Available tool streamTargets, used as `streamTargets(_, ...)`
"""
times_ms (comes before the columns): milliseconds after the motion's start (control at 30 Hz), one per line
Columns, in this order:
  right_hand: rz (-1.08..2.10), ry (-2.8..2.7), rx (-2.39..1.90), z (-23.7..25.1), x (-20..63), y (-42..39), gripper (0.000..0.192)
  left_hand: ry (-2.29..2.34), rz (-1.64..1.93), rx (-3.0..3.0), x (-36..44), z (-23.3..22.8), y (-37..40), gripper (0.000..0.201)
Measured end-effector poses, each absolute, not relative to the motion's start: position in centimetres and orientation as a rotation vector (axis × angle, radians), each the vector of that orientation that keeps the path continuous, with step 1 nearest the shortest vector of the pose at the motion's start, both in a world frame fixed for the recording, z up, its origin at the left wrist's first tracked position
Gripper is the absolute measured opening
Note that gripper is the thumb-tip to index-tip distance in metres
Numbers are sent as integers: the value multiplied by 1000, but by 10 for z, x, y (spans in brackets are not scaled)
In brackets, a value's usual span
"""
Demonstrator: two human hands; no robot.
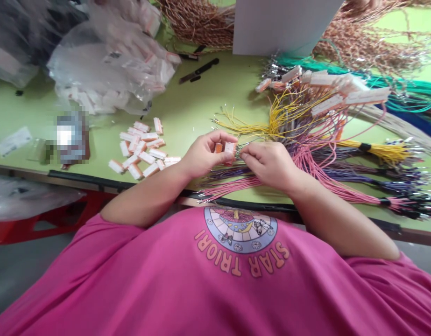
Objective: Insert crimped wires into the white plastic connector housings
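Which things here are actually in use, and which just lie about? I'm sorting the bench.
In use:
left hand holding a white connector
right hand pinching a wire end at it
wire bundles
loose connectors

Lying about:
plastic bags
black tool
white box
twisted brown wires

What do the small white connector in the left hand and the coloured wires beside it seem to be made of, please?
The connector in the left hand looks like moulded plastic, white with orange, matte and blocky. The pink wires and yellow wires look plastic-sheathed: smooth, evenly coloured, bending softly. Their tips glint, so likely bare metal terminals. The right hand pinches at wire ends too small to judge.
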State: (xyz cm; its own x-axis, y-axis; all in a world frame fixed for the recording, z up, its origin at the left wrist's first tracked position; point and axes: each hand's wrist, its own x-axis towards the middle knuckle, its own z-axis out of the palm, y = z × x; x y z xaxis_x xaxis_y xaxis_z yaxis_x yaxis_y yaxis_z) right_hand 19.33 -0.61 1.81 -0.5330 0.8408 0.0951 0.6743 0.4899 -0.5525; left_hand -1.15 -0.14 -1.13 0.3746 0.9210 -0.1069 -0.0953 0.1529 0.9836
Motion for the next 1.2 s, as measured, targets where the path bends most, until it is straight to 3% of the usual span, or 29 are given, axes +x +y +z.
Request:
streamTargets(367,1368,-1937,-1241,29,192,3,19,836,994,1351,-11,-16,-1,36)
streamTargets(567,1604,-1779,-1183,24,188,2,18,832,1031,1475,-10,-23,-1,29)
streamTargets(900,1376,-1980,-1167,19,184,0,29,857,856,1149,-9,-14,-3,43)
streamTargets(1067,1259,-1890,-1306,17,188,2,24,865,911,1062,-9,-11,-1,46)
streamTargets(1200,1337,-1614,-1347,10,188,2,41,859,853,1154,-11,-10,-1,41)
